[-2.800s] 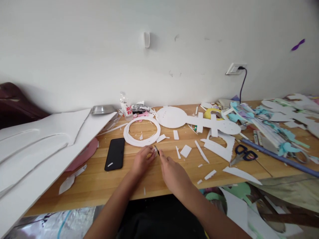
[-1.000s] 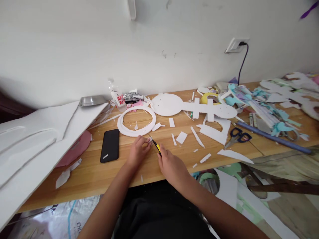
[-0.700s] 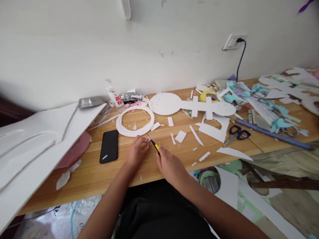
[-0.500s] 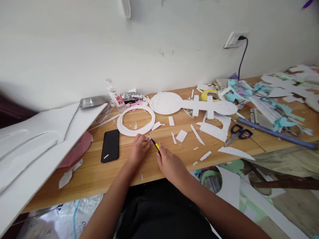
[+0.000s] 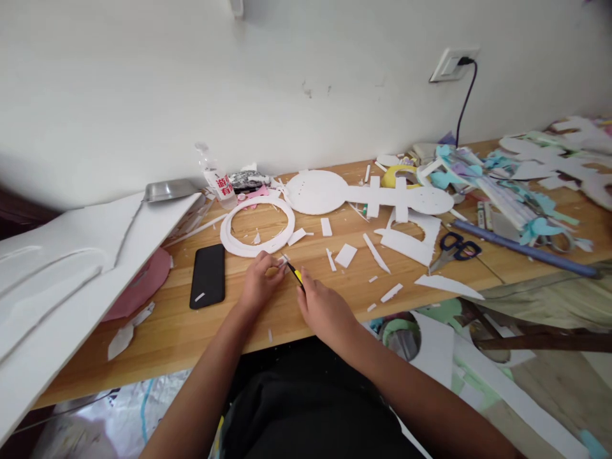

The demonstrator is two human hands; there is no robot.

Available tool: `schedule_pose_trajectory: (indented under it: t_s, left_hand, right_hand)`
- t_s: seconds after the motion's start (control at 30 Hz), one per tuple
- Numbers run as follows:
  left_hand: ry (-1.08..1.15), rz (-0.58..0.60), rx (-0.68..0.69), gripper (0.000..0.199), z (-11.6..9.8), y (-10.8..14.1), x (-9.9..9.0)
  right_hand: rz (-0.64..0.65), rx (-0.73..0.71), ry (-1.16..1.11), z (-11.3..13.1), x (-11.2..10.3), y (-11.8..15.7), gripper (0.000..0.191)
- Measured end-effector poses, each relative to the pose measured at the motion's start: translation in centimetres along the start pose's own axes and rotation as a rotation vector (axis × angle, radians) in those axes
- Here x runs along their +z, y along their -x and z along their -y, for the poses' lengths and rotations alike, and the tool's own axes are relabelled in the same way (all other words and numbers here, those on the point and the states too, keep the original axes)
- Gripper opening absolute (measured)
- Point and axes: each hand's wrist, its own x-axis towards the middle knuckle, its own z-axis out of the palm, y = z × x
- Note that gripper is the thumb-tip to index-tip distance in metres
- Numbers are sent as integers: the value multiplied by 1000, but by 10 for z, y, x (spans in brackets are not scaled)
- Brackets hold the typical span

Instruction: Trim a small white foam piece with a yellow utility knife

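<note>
My right hand (image 5: 322, 306) is closed around a black and yellow craft knife (image 5: 297, 275), whose blade points up and left. The blade's tip meets a small white piece (image 5: 284, 261) that my left hand (image 5: 262, 277) pinches between thumb and fingers. Just beyond my left hand lies a white foam ring (image 5: 229, 243). White offcuts, among them a rectangle (image 5: 345, 255) and a thin sliver (image 5: 376, 254), lie to the right of the knife. A black phone (image 5: 208, 274) with a small white scrap on it rests left of my left hand.
Behind are a plastic bottle (image 5: 220, 185) and a white guitar-like cutout (image 5: 318, 192). Scissors (image 5: 456, 247), a blue tube (image 5: 526, 248) and coloured scraps occupy the right. A large white board (image 5: 57, 280), with a metal dish (image 5: 171, 190) on it, covers the left of the wooden table (image 5: 176, 347).
The camera view has shifted slightly, so the table's contents appear a little higher and further left. Both hands keep nearly the same hold, with the knife still at the small piece.
</note>
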Motion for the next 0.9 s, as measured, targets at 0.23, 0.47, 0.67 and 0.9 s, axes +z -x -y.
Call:
schedule_pose_trajectory:
  t_s: [0.23,0.47,0.67,0.9]
  left_hand:
    - [-38,-26,20,14,-1,-2,2]
    - [-7,-13,-18,17,4,-3,1]
    - [2,-9,-1,16,4,0,0]
    - [-5,-16,76,14,7,1,1]
  right_hand:
    - [-11,-2,0,1,2,-2,49]
    - [18,28,-38,-9,15,9,51]
    - [-105,35,-174,-14,18,13,48]
    - [-62,6,-146,-2,8,9,51]
